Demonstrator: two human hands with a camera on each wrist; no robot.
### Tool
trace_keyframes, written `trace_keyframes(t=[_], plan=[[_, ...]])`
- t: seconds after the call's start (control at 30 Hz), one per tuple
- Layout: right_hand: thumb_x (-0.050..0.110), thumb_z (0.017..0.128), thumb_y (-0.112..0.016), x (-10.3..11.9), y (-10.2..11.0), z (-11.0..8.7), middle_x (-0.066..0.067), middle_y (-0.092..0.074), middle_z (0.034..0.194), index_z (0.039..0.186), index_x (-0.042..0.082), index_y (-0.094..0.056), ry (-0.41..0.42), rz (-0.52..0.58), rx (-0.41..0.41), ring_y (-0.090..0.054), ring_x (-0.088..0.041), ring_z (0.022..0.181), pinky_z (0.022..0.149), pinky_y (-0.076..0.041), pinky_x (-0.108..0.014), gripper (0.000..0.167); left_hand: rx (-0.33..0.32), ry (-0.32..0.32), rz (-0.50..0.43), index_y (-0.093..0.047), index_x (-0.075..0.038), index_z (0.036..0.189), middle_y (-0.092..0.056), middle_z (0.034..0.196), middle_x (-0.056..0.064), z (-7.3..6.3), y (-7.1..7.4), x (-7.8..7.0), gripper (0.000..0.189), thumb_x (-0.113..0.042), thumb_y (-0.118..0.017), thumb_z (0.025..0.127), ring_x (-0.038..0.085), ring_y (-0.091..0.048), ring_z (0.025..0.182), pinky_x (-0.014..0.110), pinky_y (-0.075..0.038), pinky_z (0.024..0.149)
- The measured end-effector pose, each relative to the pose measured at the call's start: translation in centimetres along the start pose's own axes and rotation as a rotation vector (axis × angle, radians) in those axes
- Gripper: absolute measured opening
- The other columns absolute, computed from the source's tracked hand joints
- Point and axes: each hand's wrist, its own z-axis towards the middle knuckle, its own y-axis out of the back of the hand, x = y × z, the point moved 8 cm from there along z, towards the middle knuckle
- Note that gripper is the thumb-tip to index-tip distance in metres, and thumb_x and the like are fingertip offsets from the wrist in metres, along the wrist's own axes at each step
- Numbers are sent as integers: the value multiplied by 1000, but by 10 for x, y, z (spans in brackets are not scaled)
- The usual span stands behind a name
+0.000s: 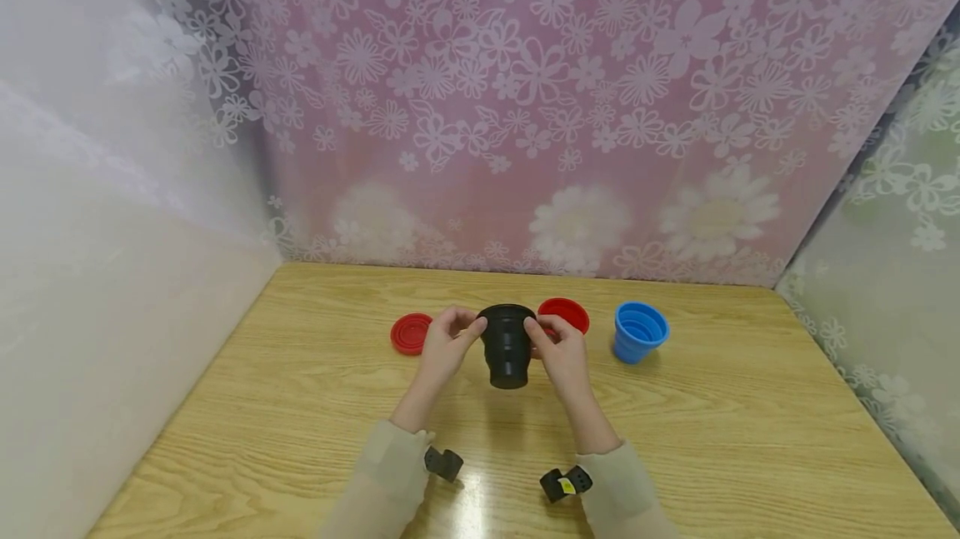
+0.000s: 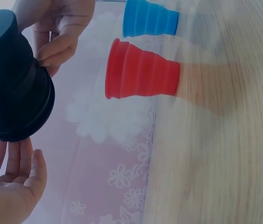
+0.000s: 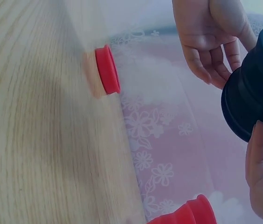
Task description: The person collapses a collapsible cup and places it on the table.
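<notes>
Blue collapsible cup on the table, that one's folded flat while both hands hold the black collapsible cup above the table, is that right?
Not quite: the blue collapsible cup is extended, not folded flat, as the left wrist view shows. The left hand and right hand do hold the black collapsible cup above the table.

In the head view, the right hand (image 1: 561, 347) covers part of the red cup (image 1: 564, 313), and the yellow label (image 1: 567, 486) is too small to read. The left wrist view cuts off the black cup (image 2: 17, 81) at left and the blue cup (image 2: 148, 18) on top; the right wrist view crops the red cup below.
</notes>
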Motion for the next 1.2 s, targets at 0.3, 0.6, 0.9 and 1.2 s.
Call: trace_keyframes(t=[0.3, 0.6, 0.9, 1.2], plan=[[25, 84, -61, -2, 3, -2, -7, -57, 75, 99, -7, -58, -92, 46, -23, -56, -15, 59, 61, -52, -27, 35, 35, 19, -98, -54, 9, 92, -54, 80, 5, -9, -10, -32, 17, -7, -57, 86, 13, -50, 72, 25, -46, 66], [22, 86, -59, -2, 6, -2, -8, -53, 80, 97, -7, -55, -115, 122, -9, -55, -18, 63, 63, -52, -31, 32, 97, 75, -195, -59, 2, 100, -54, 87, 4, -6, -23, -8, 30, -21, -65, 81, 17, -50, 82, 27, -45, 73], [20, 86, -59, 11, 10, -5, -6, -53, 85, 95, -3, -54, -7, -11, 33, -47, -18, 80, 70, -45, -25, 25, 155, 157, -172, -61, 3, 95, -55, 79, 1, -9, -28, -7, 22, -14, -65, 81, 14, -51, 74, 30, -45, 70], [5, 83, -61, 22, 7, -6, -13, -55, 92, 103, -6, -53, 94, -9, 264, -54, -21, 80, 71, -48, -24, 25, 226, 138, -130, -58, 7, 93, -54, 80, 0, -18, -31, -38, 19, -10, -59, 84, 14, -51, 76, 32, -44, 72]])
